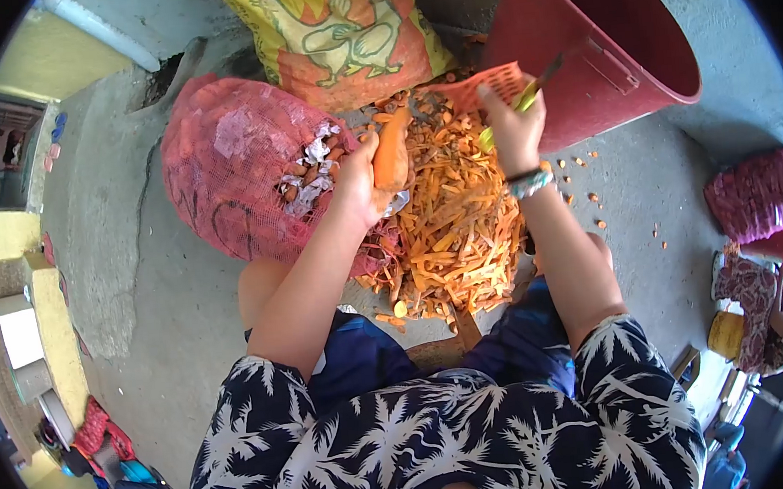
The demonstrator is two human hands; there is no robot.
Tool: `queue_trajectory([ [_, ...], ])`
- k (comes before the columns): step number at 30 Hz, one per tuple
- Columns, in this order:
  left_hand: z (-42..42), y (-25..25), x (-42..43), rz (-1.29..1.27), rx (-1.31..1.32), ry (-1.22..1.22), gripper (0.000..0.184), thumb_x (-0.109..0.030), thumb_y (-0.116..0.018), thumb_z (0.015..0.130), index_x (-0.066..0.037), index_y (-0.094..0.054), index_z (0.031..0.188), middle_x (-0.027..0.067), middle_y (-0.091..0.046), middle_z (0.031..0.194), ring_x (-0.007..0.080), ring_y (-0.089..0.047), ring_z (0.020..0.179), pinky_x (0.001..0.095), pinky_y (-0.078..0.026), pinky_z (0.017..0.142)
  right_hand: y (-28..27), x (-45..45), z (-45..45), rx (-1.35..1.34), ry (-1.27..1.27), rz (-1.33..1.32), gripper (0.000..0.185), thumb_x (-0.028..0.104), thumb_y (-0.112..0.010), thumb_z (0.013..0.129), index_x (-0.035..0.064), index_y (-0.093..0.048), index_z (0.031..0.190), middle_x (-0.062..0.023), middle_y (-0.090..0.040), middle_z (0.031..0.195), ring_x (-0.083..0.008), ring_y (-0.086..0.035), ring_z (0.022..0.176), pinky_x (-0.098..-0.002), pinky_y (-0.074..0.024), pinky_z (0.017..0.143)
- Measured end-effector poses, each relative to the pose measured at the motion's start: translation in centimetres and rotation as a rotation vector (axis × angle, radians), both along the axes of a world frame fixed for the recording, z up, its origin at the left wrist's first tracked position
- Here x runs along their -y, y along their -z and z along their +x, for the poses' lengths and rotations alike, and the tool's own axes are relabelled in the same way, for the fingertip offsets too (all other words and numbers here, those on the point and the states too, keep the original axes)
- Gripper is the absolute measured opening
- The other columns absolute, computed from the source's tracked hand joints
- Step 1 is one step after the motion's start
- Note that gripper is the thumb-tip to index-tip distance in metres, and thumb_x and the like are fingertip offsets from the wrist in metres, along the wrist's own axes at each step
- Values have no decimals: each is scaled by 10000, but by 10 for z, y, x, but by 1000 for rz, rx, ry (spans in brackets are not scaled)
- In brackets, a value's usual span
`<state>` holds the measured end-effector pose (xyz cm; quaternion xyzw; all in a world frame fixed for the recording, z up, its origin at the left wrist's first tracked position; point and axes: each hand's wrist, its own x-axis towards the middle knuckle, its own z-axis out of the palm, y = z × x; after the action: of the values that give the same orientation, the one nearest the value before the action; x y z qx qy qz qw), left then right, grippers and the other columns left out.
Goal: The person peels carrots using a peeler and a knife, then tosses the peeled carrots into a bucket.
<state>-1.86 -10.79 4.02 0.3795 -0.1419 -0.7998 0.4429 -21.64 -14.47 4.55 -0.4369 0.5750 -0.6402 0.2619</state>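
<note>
My left hand [357, 178] is closed round a peeled orange carrot [392, 152], which points up and away from me. My right hand [516, 132] grips a knife [525, 98] with a yellow-green handle; its dark blade sticks out past the thumb side. Beside the right fingers is a red perforated plastic piece [476, 88]; whether the hand touches it is unclear. Below both hands lies a heap of orange peelings [455, 230]. Left of the carrot, a red mesh sack [237, 155] holds unpeeled carrots and crumpled paper.
A yellow and orange sack printed with chickens [338, 37] stands at the back. The large red tub [570, 56] is tilted at the back right. Small orange scraps [595, 197] dot the grey floor [175, 298]. At the far right sits another person [755, 308] near a purple-red sack [753, 193].
</note>
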Motion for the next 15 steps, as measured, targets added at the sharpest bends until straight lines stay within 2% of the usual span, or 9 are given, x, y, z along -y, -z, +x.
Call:
queue_trajectory([
  [1, 0, 0, 4, -1, -1, -15, 356, -299, -323, 960, -34, -481, 1138, 69, -576, 947, 165, -580, 809, 313, -483, 708, -4, -13, 15, 36, -84, 53, 300, 60, -704, 730, 4, -523, 964, -34, -613, 806, -89, -570, 704, -230, -473, 621],
  [4, -11, 3, 13, 63, -16, -189, 389, -329, -263, 962, -65, -445, 1182, 66, -572, 969, 181, -567, 859, 367, -479, 737, -10, -42, 42, 134, -243, -10, 300, 48, -686, 743, -7, -517, 984, -44, -617, 819, -103, -579, 740, -249, -473, 648],
  [6, -12, 15, 14, 58, -32, -186, 383, -340, -268, 956, -73, -477, 1134, 66, -581, 971, 189, -565, 894, 379, -479, 757, -4, -44, 43, 78, -245, 3, 300, 42, -683, 743, -8, -516, 987, -51, -620, 826, -106, -582, 744, -247, -475, 656],
  [9, -17, 13, 12, 114, 103, -173, 371, -341, -280, 951, -78, -509, 1077, 62, -584, 956, 177, -569, 866, 355, -483, 733, -4, -45, 42, -11, -243, 13, 302, 32, -679, 741, -10, -515, 991, -63, -624, 838, -112, -586, 748, -244, -478, 665],
  [11, -24, -4, 7, 96, 47, -216, 337, -328, -311, 945, -90, -529, 1043, 55, -584, 891, 157, -566, 747, 301, -476, 661, -6, -42, 37, -49, -240, 14, 305, 28, -678, 739, -11, -514, 992, -67, -626, 844, -113, -588, 747, -243, -480, 665],
  [12, -23, 4, 7, 98, 47, -211, 337, -328, -311, 945, -90, -529, 1043, 55, -584, 891, 157, -566, 747, 301, -476, 661, -6, -35, 31, -33, -283, 44, 306, 25, -681, 735, -13, -517, 990, -68, -626, 839, -113, -588, 741, -244, -480, 657],
  [14, -17, 25, 10, -3, 230, 1, 328, -332, -338, 947, -85, -527, 1050, 60, -580, 833, 148, -556, 663, 272, -470, 607, -15, -27, 24, 50, -281, 74, 302, 17, -689, 724, -16, -527, 977, -65, -626, 820, -112, -586, 715, -241, -479, 629],
  [15, -18, 22, 6, -2, 231, 5, 328, -332, -338, 947, -85, -527, 1050, 60, -580, 833, 148, -556, 663, 272, -470, 607, -18, -18, 13, 30, -238, 124, 297, 15, -689, 724, -15, -528, 972, -63, -625, 813, -109, -584, 707, -243, -479, 624],
])
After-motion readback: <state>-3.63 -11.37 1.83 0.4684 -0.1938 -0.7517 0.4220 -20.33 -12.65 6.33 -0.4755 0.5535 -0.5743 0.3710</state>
